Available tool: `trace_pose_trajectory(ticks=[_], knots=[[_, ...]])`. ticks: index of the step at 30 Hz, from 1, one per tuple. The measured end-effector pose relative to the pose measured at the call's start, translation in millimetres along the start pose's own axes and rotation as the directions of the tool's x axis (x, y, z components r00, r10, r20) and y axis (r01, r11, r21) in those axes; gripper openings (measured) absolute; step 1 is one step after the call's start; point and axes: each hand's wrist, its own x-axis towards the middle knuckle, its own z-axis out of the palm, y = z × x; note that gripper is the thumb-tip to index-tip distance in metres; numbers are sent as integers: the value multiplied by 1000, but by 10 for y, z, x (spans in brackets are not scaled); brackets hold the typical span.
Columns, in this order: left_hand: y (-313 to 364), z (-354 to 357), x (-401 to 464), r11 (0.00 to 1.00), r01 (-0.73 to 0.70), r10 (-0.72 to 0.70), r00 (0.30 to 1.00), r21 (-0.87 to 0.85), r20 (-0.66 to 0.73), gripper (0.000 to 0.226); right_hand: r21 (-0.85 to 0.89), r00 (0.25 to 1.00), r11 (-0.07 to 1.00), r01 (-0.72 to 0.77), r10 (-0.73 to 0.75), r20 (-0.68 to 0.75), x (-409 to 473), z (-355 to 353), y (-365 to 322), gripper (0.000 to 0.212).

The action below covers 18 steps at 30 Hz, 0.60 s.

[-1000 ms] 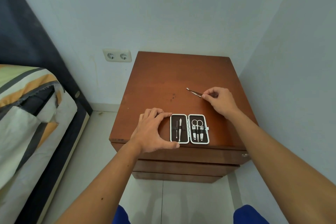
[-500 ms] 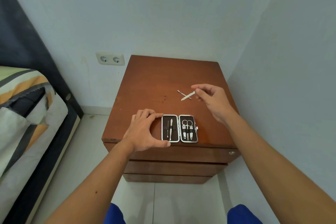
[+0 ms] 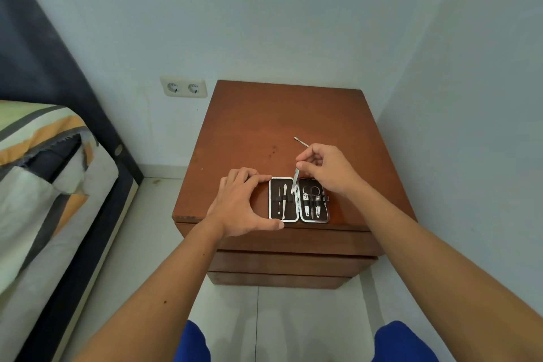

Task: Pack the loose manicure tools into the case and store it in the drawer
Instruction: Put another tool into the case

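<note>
An open manicure case (image 3: pixel 298 216) with a white rim and dark lining lies flat near the front edge of the wooden nightstand (image 3: pixel 264 126). Tools sit in both halves. My left hand (image 3: pixel 242 206) brackets the case's left edge, thumb at the front corner and index finger at the back corner. My right hand (image 3: pixel 326 169) pinches a thin metal tool (image 3: pixel 294 182), its tip pointing down into the right side of the left half. Another slim metal tool (image 3: pixel 301 142) lies loose on the top just behind my right hand.
The nightstand stands in a corner, with a wall close on its right and another behind it. Its drawers (image 3: pixel 293 261) are closed below the top. A double wall socket (image 3: pixel 183 87) is at the back left. A bed with striped bedding (image 3: pixel 44 170) fills the left.
My right hand lifted one thin tool off the nightstand top and carried it toward me, down over the open case. The left hand stayed on the case's left edge.
</note>
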Motion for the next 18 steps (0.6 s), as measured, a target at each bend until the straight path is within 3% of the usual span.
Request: trace_pose_trajectory(ticks=[10, 14, 18], knots=[[-8, 12, -7, 1000, 0, 0, 1000, -5, -2, 112, -191, 992, 976, 102, -85, 93, -66, 123, 35, 9], [0, 9, -7, 1000, -2, 2, 1000, -4, -4, 112, -200, 982, 965, 171, -151, 109, -201, 121, 67, 30], [3, 6, -15, 1000, -11, 11, 1000, 5, -8, 110, -318, 969, 928, 196, -132, 210, -282, 114, 63, 56]])
